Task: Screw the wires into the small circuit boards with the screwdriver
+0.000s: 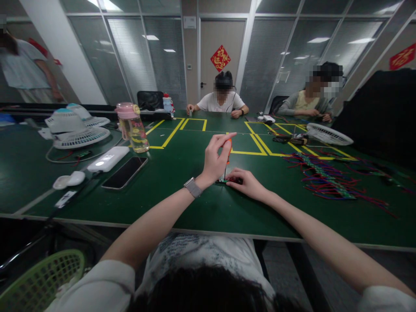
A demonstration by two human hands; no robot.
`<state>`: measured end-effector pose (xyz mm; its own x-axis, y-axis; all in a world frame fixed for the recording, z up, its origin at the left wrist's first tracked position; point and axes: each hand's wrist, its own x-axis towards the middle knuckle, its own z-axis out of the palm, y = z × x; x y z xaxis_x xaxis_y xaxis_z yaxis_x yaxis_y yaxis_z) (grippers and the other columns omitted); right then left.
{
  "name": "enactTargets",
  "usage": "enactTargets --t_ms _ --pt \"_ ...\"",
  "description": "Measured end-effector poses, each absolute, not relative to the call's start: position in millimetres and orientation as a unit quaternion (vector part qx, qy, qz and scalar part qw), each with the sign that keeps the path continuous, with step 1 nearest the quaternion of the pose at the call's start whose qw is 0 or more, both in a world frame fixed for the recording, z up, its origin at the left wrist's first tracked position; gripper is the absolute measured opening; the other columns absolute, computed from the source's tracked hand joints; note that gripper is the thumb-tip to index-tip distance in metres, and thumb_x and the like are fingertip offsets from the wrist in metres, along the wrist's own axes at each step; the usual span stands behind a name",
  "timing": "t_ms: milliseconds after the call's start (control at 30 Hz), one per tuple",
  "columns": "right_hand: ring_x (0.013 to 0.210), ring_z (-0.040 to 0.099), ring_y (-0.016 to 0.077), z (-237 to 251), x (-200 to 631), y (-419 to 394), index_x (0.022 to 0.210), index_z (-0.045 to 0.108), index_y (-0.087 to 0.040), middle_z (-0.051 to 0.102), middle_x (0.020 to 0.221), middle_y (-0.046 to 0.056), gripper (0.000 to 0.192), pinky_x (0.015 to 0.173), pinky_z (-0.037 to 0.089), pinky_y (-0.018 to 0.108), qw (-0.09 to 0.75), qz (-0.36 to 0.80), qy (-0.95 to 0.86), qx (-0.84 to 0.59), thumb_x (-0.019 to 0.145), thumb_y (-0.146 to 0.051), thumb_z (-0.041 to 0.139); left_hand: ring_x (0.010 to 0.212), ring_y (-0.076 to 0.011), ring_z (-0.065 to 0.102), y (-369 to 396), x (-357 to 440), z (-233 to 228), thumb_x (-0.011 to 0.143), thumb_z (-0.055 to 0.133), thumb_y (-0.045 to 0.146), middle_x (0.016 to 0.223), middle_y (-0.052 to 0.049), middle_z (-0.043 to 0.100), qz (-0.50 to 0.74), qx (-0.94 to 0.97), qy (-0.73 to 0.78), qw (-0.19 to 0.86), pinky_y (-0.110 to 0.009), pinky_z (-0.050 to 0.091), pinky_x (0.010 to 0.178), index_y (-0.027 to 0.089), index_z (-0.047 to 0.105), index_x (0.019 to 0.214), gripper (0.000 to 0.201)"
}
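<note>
On green table [195, 208]: left hand [212, 162] grips screwdriver [228, 151]; right hand [247, 183] pins small board [224, 179].

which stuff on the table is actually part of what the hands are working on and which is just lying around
In use:
- left hand gripping an orange-handled screwdriver, tip down
- right hand steadying a small circuit board on the green table

Lying about:
- phone
- white power bank
- pink-lidded bottle
- white fan parts
- bundle of red and blue wires
</note>
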<state>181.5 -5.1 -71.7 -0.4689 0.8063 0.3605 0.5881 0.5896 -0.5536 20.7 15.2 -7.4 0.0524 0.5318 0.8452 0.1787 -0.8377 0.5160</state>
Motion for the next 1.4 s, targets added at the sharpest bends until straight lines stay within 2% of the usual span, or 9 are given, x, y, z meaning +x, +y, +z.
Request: enactTargets --t_ms 67,167,267,400,533,633,733,1200,1400 --pt "0.070 0.056 0.0146 -71.8 181.7 -4.9 0.093 0.071 -0.017 0.059 0.081 0.004 0.016 0.066 0.046 0.028 0.304 0.180 -0.839 -0.415 0.084 -0.028 0.062 0.097 -0.0142 0.064 16.4 20.9 -8.4 0.098 0.040 0.022 0.113 -0.005 0.066 0.636 0.712 0.238 0.181 -0.029 0.050 0.085 0.023 0.062 0.117 0.030" --pt "0.071 0.056 0.0148 -71.9 181.9 -4.6 0.093 0.071 -0.017 0.060 0.082 0.004 0.016 0.067 0.046 0.029 0.304 0.184 -0.840 -0.411 0.084 -0.027 0.062 0.089 -0.0135 0.066 16.3 21.8 -8.8 0.096 0.045 0.023 0.110 -0.005 0.069 0.645 0.698 0.236 0.204 -0.028 0.052 0.080 0.022 0.061 0.117 0.027" --pt "0.071 0.057 0.0151 -71.9 181.9 -4.4 0.093 0.071 -0.018 0.060 0.082 0.004 0.016 0.067 0.047 0.029 0.303 0.185 -0.839 -0.414 0.084 -0.027 0.062 0.084 -0.0131 0.063 14.3 22.2 -7.5 0.089 0.058 0.022 0.096 -0.003 0.069 0.659 0.695 0.248 0.144 -0.027 0.051 0.078 0.022 0.066 0.104 0.017" --pt "0.070 0.056 0.0150 -72.2 181.8 -4.5 0.092 0.071 -0.018 0.059 0.081 0.003 0.015 0.066 0.046 0.028 0.306 0.181 -0.838 -0.414 0.084 -0.027 0.062 0.078 -0.0125 0.057 12.9 21.5 -6.0 0.082 0.068 0.026 0.086 -0.002 0.058 0.660 0.697 0.265 0.086 -0.026 0.049 0.074 0.022 0.069 0.091 0.011" --pt "0.071 0.057 0.0151 -71.9 181.6 -4.8 0.092 0.071 -0.017 0.060 0.082 0.004 0.016 0.066 0.046 0.028 0.305 0.183 -0.837 -0.415 0.084 -0.027 0.062 0.088 -0.0130 0.060 14.3 21.3 -7.4 0.093 0.051 0.025 0.100 -0.004 0.062 0.646 0.712 0.240 0.135 -0.027 0.049 0.082 0.023 0.068 0.106 0.021" --pt "0.071 0.057 0.0151 -71.5 181.6 -4.9 0.093 0.071 -0.016 0.060 0.082 0.004 0.016 0.066 0.046 0.028 0.304 0.184 -0.837 -0.415 0.084 -0.027 0.062 0.088 -0.0130 0.065 16.0 22.0 -9.6 0.098 0.039 0.025 0.108 -0.005 0.067 0.635 0.709 0.221 0.215 -0.027 0.052 0.079 0.023 0.062 0.117 0.030" --pt "0.070 0.056 0.0147 -71.7 181.8 -4.4 0.092 0.071 -0.017 0.060 0.081 0.004 0.015 0.064 0.046 0.027 0.302 0.182 -0.838 -0.416 0.084 -0.027 0.063 0.081 -0.0132 0.067 17.1 22.7 -10.7 0.097 0.040 0.026 0.105 -0.005 0.070 0.642 0.690 0.233 0.240 -0.026 0.053 0.071 0.023 0.061 0.117 0.029" --pt "0.069 0.056 0.0143 -72.6 181.9 -3.9 0.091 0.071 -0.017 0.059 0.080 0.004 0.015 0.064 0.046 0.027 0.304 0.178 -0.840 -0.413 0.084 -0.027 0.062 0.076 -0.0127 0.056 10.8 20.9 -4.3 0.086 0.063 0.024 0.085 -0.002 0.059 0.648 0.711 0.254 0.098 -0.026 0.048 0.074 0.020 0.069 0.095 0.011" --pt "0.068 0.055 0.0143 -74.0 182.4 -3.1 0.091 0.071 -0.017 0.060 0.081 0.004 0.016 0.064 0.046 0.028 0.309 0.182 -0.838 -0.411 0.084 -0.028 0.062 0.092 -0.0132 0.064 15.1 22.6 -8.2 0.098 0.038 0.024 0.111 -0.005 0.065 0.609 0.733 0.224 0.203 -0.027 0.051 0.083 0.025 0.060 0.121 0.031"
